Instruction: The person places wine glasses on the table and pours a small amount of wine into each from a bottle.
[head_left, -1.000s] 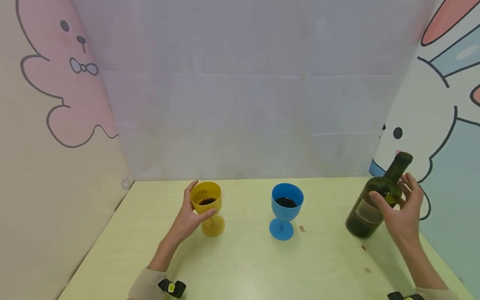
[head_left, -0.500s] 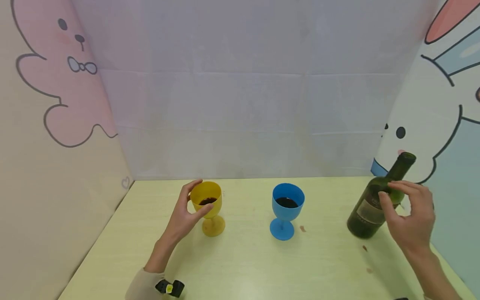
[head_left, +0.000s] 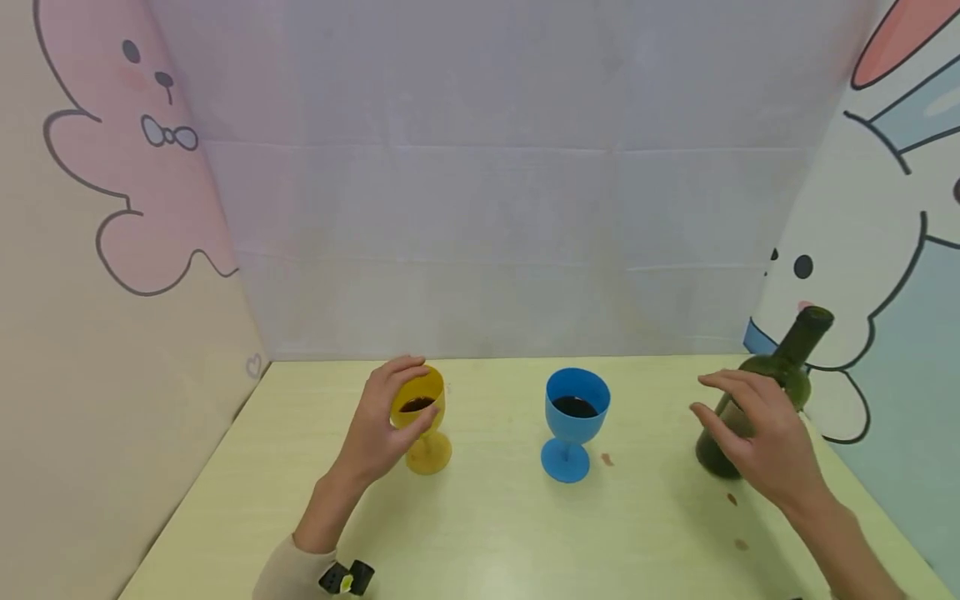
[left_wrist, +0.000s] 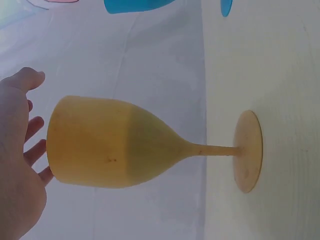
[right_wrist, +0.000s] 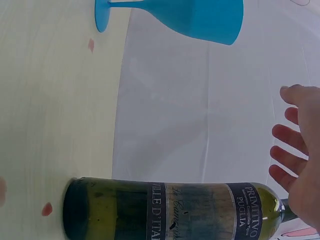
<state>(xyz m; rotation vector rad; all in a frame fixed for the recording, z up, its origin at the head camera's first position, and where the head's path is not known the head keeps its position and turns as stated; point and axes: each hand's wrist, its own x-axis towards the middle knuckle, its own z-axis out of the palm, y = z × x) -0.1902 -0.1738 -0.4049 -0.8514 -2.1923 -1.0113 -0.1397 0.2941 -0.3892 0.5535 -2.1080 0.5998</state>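
A yellow goblet point(head_left: 428, 450) with dark liquid stands upright on the table, at the left in the head view. My left hand point(head_left: 375, 425) is raised at its rim with loosely bent fingers. In the left wrist view, the thumb of that left hand point(left_wrist: 20, 150) is apart from the goblet point(left_wrist: 115, 142); whether the fingertips touch its rim, I cannot tell. A blue goblet point(head_left: 573, 427) with dark liquid stands mid-table. My right hand point(head_left: 765, 442) holds nothing, its fingers spread in front of a green wine bottle point(head_left: 802, 333), hiding part of it. The bottle stands upright.
The pale yellow table point(head_left: 480, 533) bears a few reddish spots point(head_left: 732, 499) near the bottle. A whitish sheet point(head_left: 480, 208) hangs behind the table's back edge, and cartoon-painted walls point(head_left: 135, 333) flank both sides.
My right hand has come off the bottle and moved left across its front. The left hand's fingers have loosened and risen slightly at the yellow goblet. Both goblets and the bottle stay put.
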